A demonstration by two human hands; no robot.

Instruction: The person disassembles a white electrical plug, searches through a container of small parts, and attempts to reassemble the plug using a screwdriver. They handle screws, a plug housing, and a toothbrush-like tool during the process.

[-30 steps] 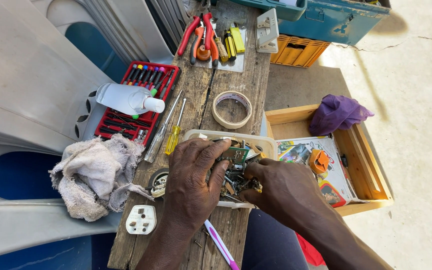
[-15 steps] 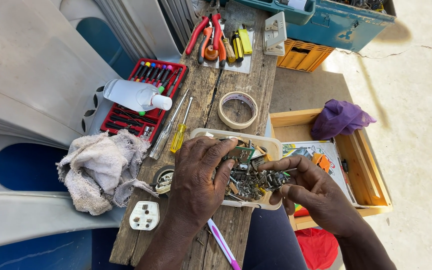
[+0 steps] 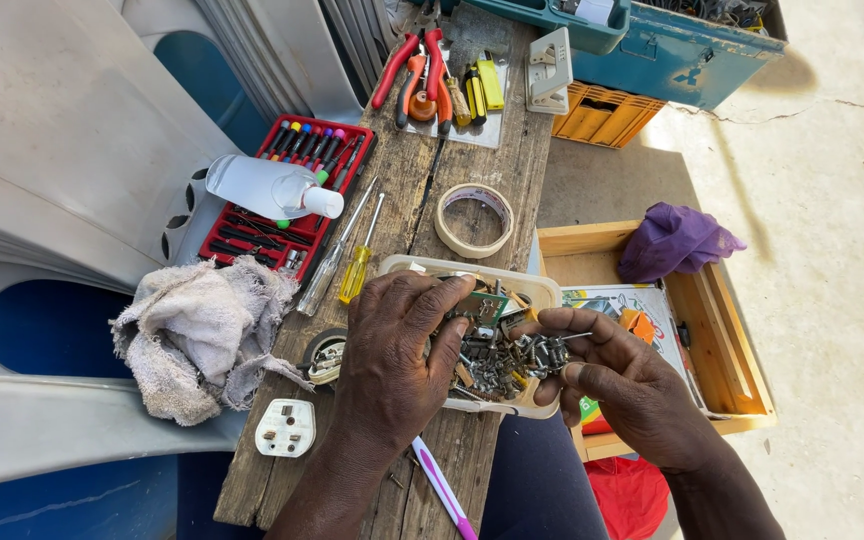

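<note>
A cream tray (image 3: 542,290) of screws and small parts (image 3: 492,358) is steadied under the spread, flat left hand (image 3: 397,365). Just beside it, a thin screw (image 3: 577,336) is pinched between right hand (image 3: 632,385) fingertips.

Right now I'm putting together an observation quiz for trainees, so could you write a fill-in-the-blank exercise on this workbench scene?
1. Both hands, the left hand and the right hand, reach into a cream tray filled with small ____ parts.
2. The clear bottle lies on a ____ case of small screwdrivers.
3. The roll of tape lies on the wooden ____.
4. The cloth in the wooden box is ____.

Missing words: metal; red; plank; purple
</note>
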